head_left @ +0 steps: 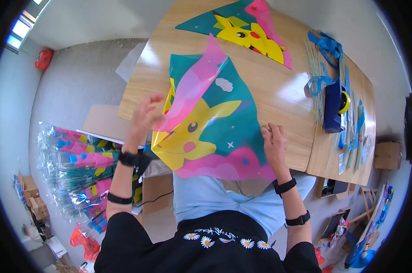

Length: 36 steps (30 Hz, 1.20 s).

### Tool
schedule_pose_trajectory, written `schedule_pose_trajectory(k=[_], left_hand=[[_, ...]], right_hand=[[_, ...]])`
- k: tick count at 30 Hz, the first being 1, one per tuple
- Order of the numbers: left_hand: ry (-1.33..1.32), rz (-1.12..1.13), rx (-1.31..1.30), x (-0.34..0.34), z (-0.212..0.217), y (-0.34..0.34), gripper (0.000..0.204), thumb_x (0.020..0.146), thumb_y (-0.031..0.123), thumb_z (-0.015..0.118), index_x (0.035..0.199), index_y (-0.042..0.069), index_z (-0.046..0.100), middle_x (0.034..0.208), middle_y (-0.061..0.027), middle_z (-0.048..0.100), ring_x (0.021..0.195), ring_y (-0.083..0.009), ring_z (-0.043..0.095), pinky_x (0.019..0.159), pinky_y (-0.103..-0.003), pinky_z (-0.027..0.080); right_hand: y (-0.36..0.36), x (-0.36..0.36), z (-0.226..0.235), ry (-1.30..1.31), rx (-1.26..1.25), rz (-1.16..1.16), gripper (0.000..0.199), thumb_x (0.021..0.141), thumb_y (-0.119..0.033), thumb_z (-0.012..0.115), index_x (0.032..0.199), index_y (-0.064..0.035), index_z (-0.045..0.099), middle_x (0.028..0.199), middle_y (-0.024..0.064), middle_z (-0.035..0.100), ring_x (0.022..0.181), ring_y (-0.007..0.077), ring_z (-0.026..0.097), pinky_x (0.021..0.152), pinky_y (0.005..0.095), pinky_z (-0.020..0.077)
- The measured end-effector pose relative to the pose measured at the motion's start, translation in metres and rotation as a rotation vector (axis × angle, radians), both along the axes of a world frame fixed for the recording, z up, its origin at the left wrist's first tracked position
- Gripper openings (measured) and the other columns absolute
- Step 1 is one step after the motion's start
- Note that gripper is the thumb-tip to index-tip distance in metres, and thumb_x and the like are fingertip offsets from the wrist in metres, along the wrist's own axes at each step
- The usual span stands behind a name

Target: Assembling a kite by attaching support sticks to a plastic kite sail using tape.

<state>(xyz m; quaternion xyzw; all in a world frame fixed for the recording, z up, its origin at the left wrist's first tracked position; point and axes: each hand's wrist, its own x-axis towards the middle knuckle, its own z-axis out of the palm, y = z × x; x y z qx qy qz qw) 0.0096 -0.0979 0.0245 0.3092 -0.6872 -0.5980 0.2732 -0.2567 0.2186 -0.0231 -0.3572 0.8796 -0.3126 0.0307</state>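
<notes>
A colourful kite sheet [215, 123], teal with a yellow cartoon figure and pink edges, lies on the wooden table [278, 91] in front of me. My left hand [144, 113] is raised at the sheet's left side, fingers spread, touching a folded-over pink flap [192, 86]. Whether it pinches the flap is unclear. At the sheet's right edge my right hand [274, 139] rests on the table with its fingers curled together. A second kite sheet [247, 29] of the same print lies flat at the far end of the table.
A blue tape dispenser [335, 107], blue ribbon [326, 45] and a row of thin sticks [315, 82] lie on the table's right part. Bagged kites [78, 168] are stacked on the floor to my left. Cardboard boxes [387, 154] and clutter sit at the right.
</notes>
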Motion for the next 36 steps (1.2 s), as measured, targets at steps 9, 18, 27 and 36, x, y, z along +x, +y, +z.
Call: schedule_pose_trajectory(k=[9,18,27,36], left_hand=[[-0.456,0.055,-0.152,0.000,0.010,0.037,0.033,0.079,0.008,0.075,0.110,-0.001,0.066,0.092,-0.0106,0.070,0.078,-0.0186,0.066,0.073,-0.029,0.053],[0.017,0.408,-0.457,-0.007,0.032,-0.023,0.021,0.086,0.008,0.070,0.103,-0.004,0.068,0.085,-0.0065,0.069,0.073,-0.0109,0.062,0.069,-0.028,0.051],[0.118,0.328,0.186,-0.006,-0.050,-0.056,0.026,0.089,0.014,0.068,0.110,0.000,0.064,0.100,-0.0084,0.069,0.086,-0.0167,0.066,0.073,-0.032,0.052],[0.167,-0.076,0.563,0.033,-0.040,-0.059,0.056,0.097,0.030,0.061,0.141,0.002,0.041,0.120,-0.0093,0.064,0.105,-0.0162,0.065,0.088,-0.030,0.054]], right_hand=[[-0.021,0.017,0.005,0.025,0.094,-0.065,0.038,0.074,-0.024,0.079,0.105,-0.0086,0.062,0.088,0.0086,0.061,0.093,0.0301,0.057,0.080,0.0429,0.0416],[-0.025,-0.024,-0.008,0.113,0.130,-0.178,0.034,0.075,-0.025,0.078,0.101,-0.0107,0.062,0.091,0.0100,0.063,0.092,0.0316,0.059,0.076,0.0447,0.0439],[-0.033,-0.053,0.003,0.187,0.177,-0.164,0.036,0.079,-0.026,0.076,0.106,-0.0072,0.061,0.104,0.0154,0.061,0.101,0.0364,0.057,0.083,0.0481,0.0450],[-0.016,-0.008,-0.012,0.299,0.293,0.079,0.064,0.088,-0.035,0.067,0.141,-0.0060,0.046,0.149,0.0194,0.038,0.140,0.0380,0.031,0.111,0.0597,0.0271]])
